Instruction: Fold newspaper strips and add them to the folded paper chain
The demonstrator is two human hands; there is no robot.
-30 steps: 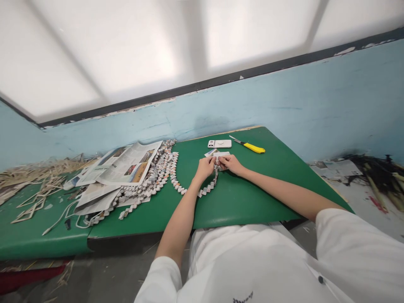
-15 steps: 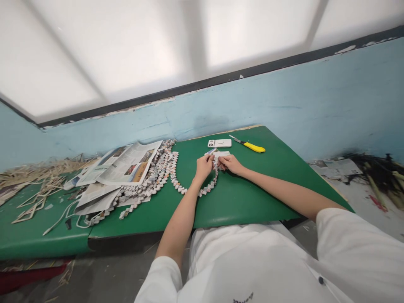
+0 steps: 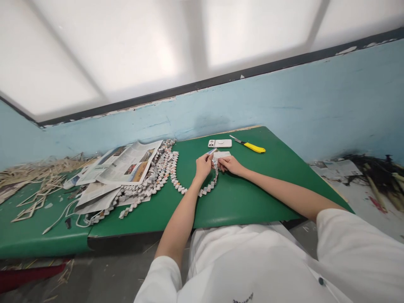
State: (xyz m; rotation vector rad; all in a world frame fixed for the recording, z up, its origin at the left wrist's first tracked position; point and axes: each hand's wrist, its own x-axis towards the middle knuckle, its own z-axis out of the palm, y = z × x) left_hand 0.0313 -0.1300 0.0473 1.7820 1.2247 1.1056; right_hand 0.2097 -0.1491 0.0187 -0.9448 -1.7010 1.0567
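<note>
A zigzag chain of folded newspaper (image 3: 206,189) curves over the green table (image 3: 252,193) from the heap on the left up to my hands. My left hand (image 3: 204,166) is closed at the chain's end, its fingers pinched on a newspaper strip. Just right of it my right hand (image 3: 231,164) pinches the same spot with closed fingers. Loose ends of the newspaper strip (image 3: 223,154) stick out above and between the hands. My fingers partly hide the join between strip and chain.
Beyond my hands lie a white phone (image 3: 220,143) and a yellow-handled utility knife (image 3: 252,146). Newspaper sheets (image 3: 126,168) cover a pile of folded chain (image 3: 158,176) at left, near a white cable (image 3: 59,217) and wooden strips (image 3: 41,195). A blue wall (image 3: 284,92) stands behind.
Both hands stay at the chain's end, with only slight finger movement around the strip. Chain, phone and knife have not visibly moved.
</note>
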